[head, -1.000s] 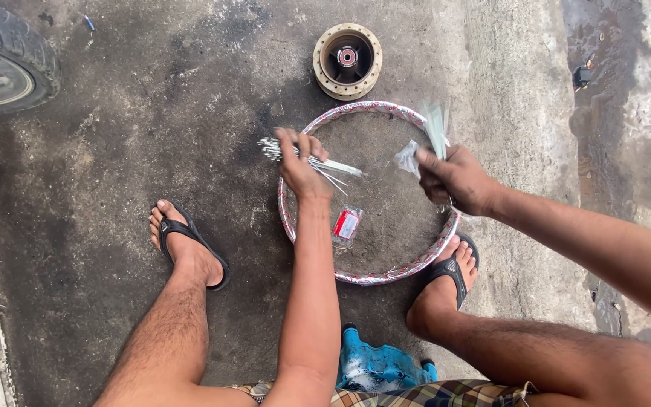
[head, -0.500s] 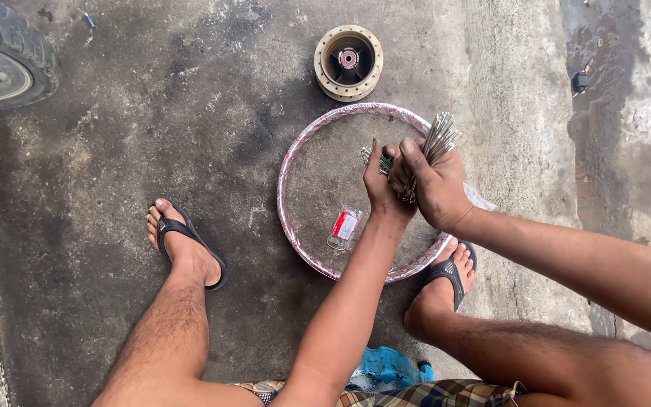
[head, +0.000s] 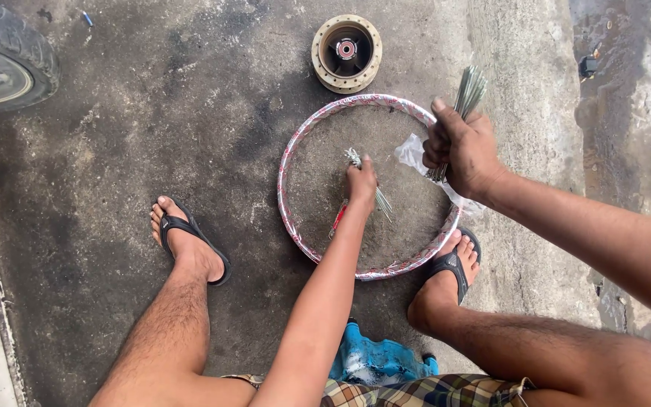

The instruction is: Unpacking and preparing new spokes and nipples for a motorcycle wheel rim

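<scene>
A wheel rim (head: 293, 143) wrapped in red-and-white film lies flat on the concrete between my feet. Over its middle, my left hand (head: 361, 183) grips a small bunch of metal spokes (head: 356, 159), held low near the ground. My right hand (head: 463, 148) is closed around a larger bundle of spokes (head: 469, 90) above the rim's right side, their ends fanning up and away. A clear plastic wrapper (head: 413, 154) lies under that hand. Beneath my left hand, a small red-and-white packet (head: 338, 218) rests inside the rim.
A tan wheel hub (head: 346, 53) stands just beyond the rim. Part of a tyre (head: 5, 64) shows at the top left. My sandalled feet (head: 190, 241) flank the rim. A blue stool (head: 374, 362) is under me. Wet ground lies at the right.
My hands were joined at the rim's right side half a second ago. The left hand has since moved down to the rim's middle with a few spokes; the right keeps the larger bundle.
</scene>
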